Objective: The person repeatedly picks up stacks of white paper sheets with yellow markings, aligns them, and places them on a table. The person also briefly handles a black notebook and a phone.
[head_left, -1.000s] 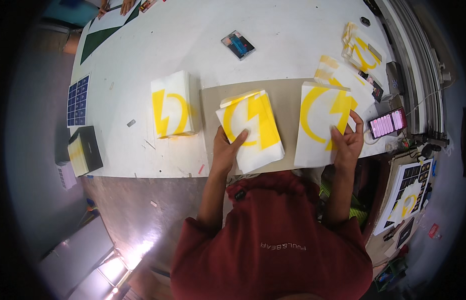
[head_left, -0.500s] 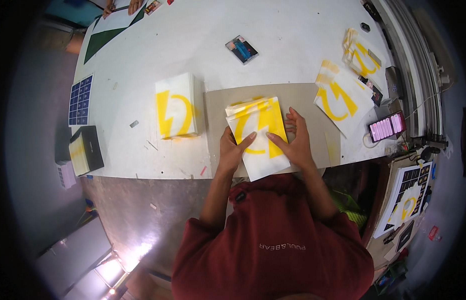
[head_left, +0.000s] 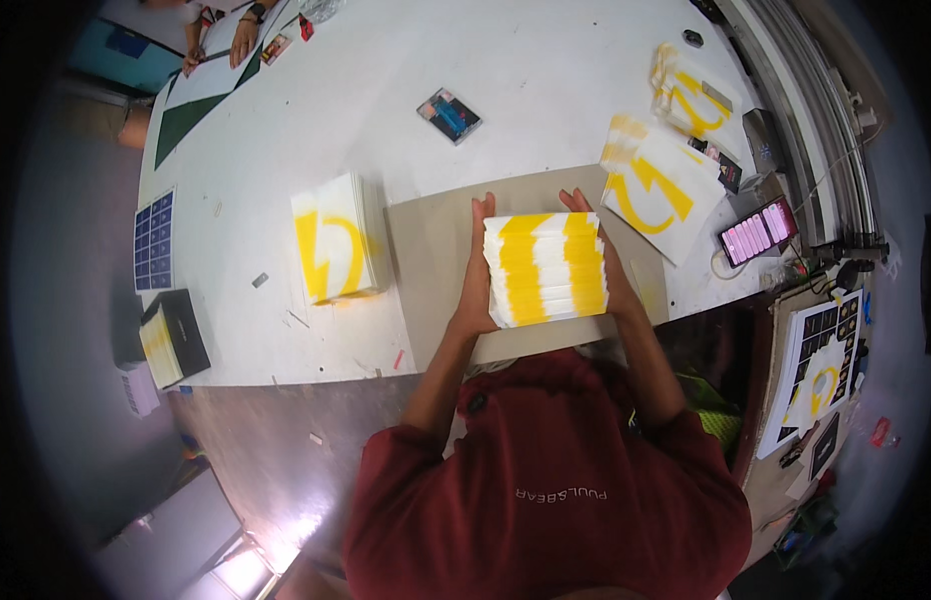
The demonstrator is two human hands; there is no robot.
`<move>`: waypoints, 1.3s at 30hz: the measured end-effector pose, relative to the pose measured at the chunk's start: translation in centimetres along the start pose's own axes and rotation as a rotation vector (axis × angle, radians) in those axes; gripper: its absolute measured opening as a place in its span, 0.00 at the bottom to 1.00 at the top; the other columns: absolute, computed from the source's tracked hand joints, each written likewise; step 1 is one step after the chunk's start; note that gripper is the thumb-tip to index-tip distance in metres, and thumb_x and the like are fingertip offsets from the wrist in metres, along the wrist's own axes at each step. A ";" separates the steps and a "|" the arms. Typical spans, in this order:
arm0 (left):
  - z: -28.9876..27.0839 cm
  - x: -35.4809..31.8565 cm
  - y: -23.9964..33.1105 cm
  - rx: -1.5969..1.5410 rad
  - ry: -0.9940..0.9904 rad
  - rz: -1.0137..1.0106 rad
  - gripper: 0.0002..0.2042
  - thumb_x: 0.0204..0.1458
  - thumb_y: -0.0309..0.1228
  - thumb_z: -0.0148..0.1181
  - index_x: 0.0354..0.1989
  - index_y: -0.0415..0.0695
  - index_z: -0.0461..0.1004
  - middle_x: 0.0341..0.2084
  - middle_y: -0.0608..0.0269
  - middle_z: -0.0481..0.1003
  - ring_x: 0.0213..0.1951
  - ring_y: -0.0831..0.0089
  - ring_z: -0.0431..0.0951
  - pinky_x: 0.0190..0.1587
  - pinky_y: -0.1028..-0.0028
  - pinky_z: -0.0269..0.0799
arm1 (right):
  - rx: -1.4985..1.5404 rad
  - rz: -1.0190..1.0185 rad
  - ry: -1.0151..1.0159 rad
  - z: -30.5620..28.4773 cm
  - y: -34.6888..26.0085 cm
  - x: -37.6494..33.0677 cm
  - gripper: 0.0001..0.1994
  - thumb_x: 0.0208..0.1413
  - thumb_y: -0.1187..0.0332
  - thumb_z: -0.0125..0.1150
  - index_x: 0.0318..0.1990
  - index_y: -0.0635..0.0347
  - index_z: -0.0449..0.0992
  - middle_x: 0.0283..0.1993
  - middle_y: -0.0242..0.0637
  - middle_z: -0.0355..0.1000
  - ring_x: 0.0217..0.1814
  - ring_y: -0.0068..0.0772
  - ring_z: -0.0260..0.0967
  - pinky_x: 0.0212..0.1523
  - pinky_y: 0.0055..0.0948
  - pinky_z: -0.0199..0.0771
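Note:
Between my palms stands a thick stack of white sheets (head_left: 546, 268) with yellow printing, its layered edges turned upward so the yellow shows as two bands. My left hand (head_left: 476, 283) presses flat along its left side. Along its right side lies my right hand (head_left: 608, 255), fingertips reaching past the far edge. The stack is above a grey-brown board (head_left: 436, 230) on the table, and whether it touches the board I cannot tell. To the left of the board sits another stack of sheets (head_left: 333, 240) with a yellow design on top.
Loose yellow-printed sheets (head_left: 651, 195) lie at the right, near a lit phone (head_left: 759, 232) and a metal rail (head_left: 821, 120). A small flat pack (head_left: 449, 116) lies farther back. A dark box (head_left: 176, 335) stands at the left edge. Another person's hand (head_left: 244, 42) is at the far left.
The sheets in my hands have gone from fanned and face-up to an even stack with its edges up. My hands have moved from the near corners to its sides.

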State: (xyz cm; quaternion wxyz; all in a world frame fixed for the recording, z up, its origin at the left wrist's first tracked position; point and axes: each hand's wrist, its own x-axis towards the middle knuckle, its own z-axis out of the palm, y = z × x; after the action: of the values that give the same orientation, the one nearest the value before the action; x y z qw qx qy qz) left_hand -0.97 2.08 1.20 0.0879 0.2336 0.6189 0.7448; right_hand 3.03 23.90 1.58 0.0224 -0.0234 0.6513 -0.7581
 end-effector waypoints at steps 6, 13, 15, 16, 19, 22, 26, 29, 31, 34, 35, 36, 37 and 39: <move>2.6 0.2 0.7 -0.271 0.153 -0.142 0.74 0.37 0.40 0.84 0.77 0.43 0.19 0.79 0.48 0.32 0.74 0.59 0.56 0.72 0.58 0.59 | 0.004 -0.115 0.080 1.2 2.2 0.6 0.58 0.51 0.58 0.76 0.79 0.63 0.36 0.84 0.50 0.38 0.84 0.43 0.40 0.79 0.40 0.44; 1.7 -1.2 -0.9 -0.261 0.072 -0.167 0.69 0.43 0.44 0.80 0.78 0.42 0.23 0.73 0.49 0.53 0.70 0.59 0.62 0.71 0.59 0.60 | 0.002 -0.114 0.001 0.6 4.1 -0.3 0.57 0.53 0.56 0.74 0.79 0.67 0.38 0.83 0.49 0.41 0.84 0.41 0.40 0.80 0.40 0.42; 1.5 -1.2 -1.3 -0.123 0.083 -0.205 0.64 0.45 0.45 0.78 0.78 0.40 0.29 0.72 0.49 0.56 0.70 0.58 0.61 0.71 0.59 0.58 | -0.048 -0.210 -0.034 0.1 4.0 -0.1 0.55 0.53 0.56 0.73 0.79 0.67 0.39 0.82 0.48 0.44 0.83 0.41 0.42 0.79 0.40 0.43; 1.2 -1.5 -3.4 -0.035 0.087 -0.194 0.61 0.47 0.45 0.76 0.78 0.39 0.33 0.72 0.49 0.56 0.71 0.58 0.61 0.71 0.59 0.58 | -0.084 -0.129 -0.003 0.3 3.9 0.3 0.55 0.53 0.57 0.73 0.79 0.67 0.40 0.82 0.48 0.45 0.83 0.41 0.43 0.79 0.40 0.43; 0.8 -2.6 -4.6 0.041 0.063 -0.195 0.52 0.49 0.43 0.72 0.76 0.36 0.43 0.71 0.49 0.57 0.71 0.58 0.60 0.71 0.60 0.56 | -0.063 0.055 0.056 1.0 4.3 -0.8 0.53 0.54 0.58 0.73 0.79 0.67 0.41 0.81 0.47 0.48 0.81 0.40 0.47 0.78 0.40 0.46; 0.8 -3.6 -5.6 0.096 0.082 -0.133 0.49 0.50 0.42 0.71 0.75 0.35 0.46 0.71 0.48 0.58 0.71 0.58 0.61 0.71 0.60 0.57 | 0.022 0.051 0.055 0.9 4.9 -1.2 0.51 0.56 0.61 0.71 0.79 0.66 0.42 0.80 0.46 0.50 0.81 0.39 0.48 0.78 0.39 0.48; 0.6 -4.1 -5.5 0.031 0.103 -0.206 0.50 0.51 0.45 0.70 0.76 0.36 0.46 0.70 0.49 0.60 0.70 0.58 0.62 0.69 0.60 0.60 | -0.056 -0.013 0.036 0.7 5.4 -1.7 0.49 0.58 0.63 0.71 0.79 0.64 0.42 0.79 0.46 0.52 0.80 0.37 0.50 0.77 0.37 0.50; 1.2 -5.1 -6.7 -0.057 0.122 -0.097 0.49 0.53 0.47 0.69 0.76 0.36 0.46 0.70 0.49 0.60 0.70 0.60 0.63 0.69 0.60 0.61 | -0.103 0.004 0.098 1.7 6.3 -1.9 0.46 0.60 0.64 0.68 0.79 0.63 0.44 0.78 0.45 0.55 0.78 0.36 0.54 0.76 0.37 0.54; 2.4 -4.0 -5.6 -0.097 0.148 -0.009 0.48 0.55 0.48 0.67 0.76 0.37 0.46 0.70 0.50 0.60 0.70 0.62 0.63 0.69 0.60 0.62 | -0.045 0.052 0.155 2.1 6.8 -2.1 0.42 0.63 0.65 0.65 0.78 0.63 0.45 0.77 0.44 0.56 0.77 0.36 0.56 0.75 0.36 0.57; -0.3 -8.9 -13.3 -0.759 0.256 -0.310 0.32 0.66 0.40 0.55 0.74 0.40 0.55 0.68 0.55 0.64 0.66 0.61 0.68 0.67 0.61 0.66 | 0.364 0.091 0.126 2.4 6.9 -2.7 0.36 0.67 0.66 0.58 0.77 0.62 0.48 0.76 0.43 0.58 0.75 0.35 0.58 0.74 0.37 0.61; -1.3 -11.1 -16.3 -1.088 0.292 -0.484 0.25 0.70 0.36 0.49 0.73 0.42 0.59 0.67 0.57 0.66 0.64 0.61 0.71 0.66 0.61 0.68 | 0.539 0.084 0.094 2.6 6.6 -2.8 0.35 0.68 0.66 0.56 0.77 0.62 0.48 0.76 0.43 0.58 0.75 0.35 0.59 0.73 0.37 0.61; -0.7 -10.7 -15.2 -0.893 0.271 -0.478 0.28 0.67 0.38 0.54 0.72 0.41 0.59 0.67 0.57 0.67 0.65 0.61 0.70 0.66 0.60 0.68 | 0.443 0.048 0.100 2.3 6.8 -2.8 0.34 0.68 0.66 0.57 0.77 0.62 0.50 0.75 0.43 0.59 0.75 0.35 0.58 0.74 0.36 0.60; 0.0 -10.1 -13.8 -0.723 0.256 -0.471 0.28 0.66 0.38 0.55 0.72 0.41 0.59 0.67 0.57 0.67 0.65 0.61 0.70 0.66 0.60 0.68 | 0.296 0.007 0.123 2.3 6.8 -3.0 0.33 0.68 0.67 0.57 0.76 0.62 0.51 0.75 0.43 0.59 0.75 0.35 0.58 0.74 0.36 0.59; 0.0 -9.4 -11.6 -0.519 0.237 -0.474 0.28 0.66 0.38 0.55 0.72 0.41 0.59 0.67 0.57 0.67 0.64 0.61 0.70 0.66 0.60 0.68 | 0.074 -0.073 0.178 2.3 6.0 -3.0 0.32 0.68 0.67 0.58 0.76 0.62 0.54 0.74 0.44 0.60 0.75 0.35 0.58 0.75 0.35 0.57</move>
State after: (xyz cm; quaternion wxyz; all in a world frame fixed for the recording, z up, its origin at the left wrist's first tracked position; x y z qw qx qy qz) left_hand 5.40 0.70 -12.24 0.2421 -0.0341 0.4520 0.8579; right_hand 6.24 20.95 -4.06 -0.0622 0.0211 0.6211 -0.7810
